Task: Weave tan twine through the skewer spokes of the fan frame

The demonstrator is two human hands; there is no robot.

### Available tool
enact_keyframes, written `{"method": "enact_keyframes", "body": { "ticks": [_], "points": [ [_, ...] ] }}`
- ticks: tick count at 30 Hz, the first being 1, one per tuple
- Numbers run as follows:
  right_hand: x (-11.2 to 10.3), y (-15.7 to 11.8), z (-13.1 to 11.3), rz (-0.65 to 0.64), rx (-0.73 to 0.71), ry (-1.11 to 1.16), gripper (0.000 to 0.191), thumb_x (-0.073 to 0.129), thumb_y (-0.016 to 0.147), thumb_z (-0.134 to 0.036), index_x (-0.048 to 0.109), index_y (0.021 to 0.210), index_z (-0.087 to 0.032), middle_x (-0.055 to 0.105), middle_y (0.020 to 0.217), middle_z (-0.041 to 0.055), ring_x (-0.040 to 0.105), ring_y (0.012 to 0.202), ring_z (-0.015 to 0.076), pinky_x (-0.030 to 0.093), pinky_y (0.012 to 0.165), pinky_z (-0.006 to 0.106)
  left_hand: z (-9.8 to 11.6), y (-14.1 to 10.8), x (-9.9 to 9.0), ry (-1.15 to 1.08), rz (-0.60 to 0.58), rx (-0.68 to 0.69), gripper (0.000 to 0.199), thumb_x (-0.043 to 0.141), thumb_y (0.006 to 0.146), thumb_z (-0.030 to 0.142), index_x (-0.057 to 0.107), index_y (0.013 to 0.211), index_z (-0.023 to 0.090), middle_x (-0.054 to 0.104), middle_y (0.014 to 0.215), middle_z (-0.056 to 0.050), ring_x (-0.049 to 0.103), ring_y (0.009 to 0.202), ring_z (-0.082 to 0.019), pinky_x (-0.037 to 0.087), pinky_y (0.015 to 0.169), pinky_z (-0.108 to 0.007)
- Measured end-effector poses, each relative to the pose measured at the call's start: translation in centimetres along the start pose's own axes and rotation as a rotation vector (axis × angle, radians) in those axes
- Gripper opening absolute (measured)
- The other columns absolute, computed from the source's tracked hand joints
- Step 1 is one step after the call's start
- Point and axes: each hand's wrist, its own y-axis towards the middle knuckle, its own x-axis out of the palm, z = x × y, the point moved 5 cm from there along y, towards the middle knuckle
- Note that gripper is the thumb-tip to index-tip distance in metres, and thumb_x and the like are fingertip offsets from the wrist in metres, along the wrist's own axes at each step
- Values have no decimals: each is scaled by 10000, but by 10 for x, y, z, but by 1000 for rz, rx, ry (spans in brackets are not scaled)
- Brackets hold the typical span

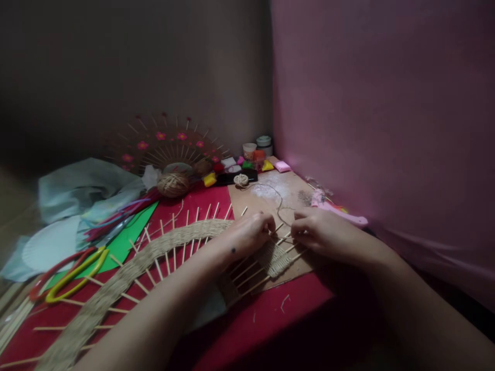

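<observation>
A small woven twine panel (275,259) on several thin sticks lies beneath my hands, over a piece of cardboard (266,206). My left hand (255,231) is closed at the panel's far left side, its fingertips by the stick ends; what they pinch is too small to make out. At the stick tips on the right, my right hand (320,232) pinches a strand of twine (279,198). That strand runs back to a small twine ball (241,180). Left of my left forearm curves a long woven band (116,281) with sticks through it.
Scissors (77,275) with red and yellow handles lie at left near a white paper plate (52,242). A larger twine ball (173,184) and a flowered stick fan (160,149) are behind. A pink tool (344,212) lies by the pink wall at right.
</observation>
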Motion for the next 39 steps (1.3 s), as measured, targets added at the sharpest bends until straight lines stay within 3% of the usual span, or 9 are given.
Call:
{"method": "enact_keyframes", "body": {
  "ticks": [5,10,12,15,18,23,34,39],
  "points": [
    [5,0,0,7,-36,-17,198,447,816,-148,579,671,-168,577,746,34,475,664,115,309,605,247,8,-5,-8,31,50,11,161,492,735,192,596,858,203,608,865,-27,535,750,-147,389,641,-246],
    [6,-1,3,-11,-13,35,185,464,809,-150,605,691,-175,600,729,38,496,672,125,317,623,247,33,-33,-13,153,-66,15,81,518,741,223,591,768,205,597,787,-22,507,647,-135,351,565,-252],
    [6,-1,4,-18,-14,49,181,473,804,-149,609,688,-175,607,729,39,503,677,127,321,631,245,45,-49,-12,249,-78,10,116,490,778,272,577,776,196,590,778,-39,492,614,-141,343,537,-262],
    [6,0,6,-36,-17,62,182,475,803,-147,616,691,-174,616,725,38,508,669,123,328,631,240,56,-67,2,428,-74,-36,161,451,769,168,571,876,185,594,837,-73,493,640,-166,373,564,-287],
    [6,1,6,-44,-35,58,196,459,810,-144,621,701,-171,624,726,35,514,664,117,335,623,234,60,-77,21,577,-2,-70,269,403,758,85,570,954,163,590,886,-108,507,743,-222,407,639,-341],
    [4,3,6,-46,-30,50,194,460,811,-157,638,734,-167,638,730,40,531,672,118,347,624,230,59,-81,39,675,164,-88,381,377,778,93,512,1131,143,559,923,-127,492,814,-276,418,683,-409],
    [-5,1,15,-82,5,90,217,469,820,-196,684,835,-181,667,754,41,554,671,121,364,626,230,55,-93,40,663,245,-137,289,395,756,40,575,961,138,519,817,-94,443,747,-230,437,699,-391],
    [-7,-3,16,-59,-21,105,204,501,803,-168,699,844,-189,661,766,36,558,689,121,377,650,233,53,-96,39,622,344,-143,322,410,765,15,538,1047,105,501,849,-90,432,793,-219,447,726,-391]
  ]
}}
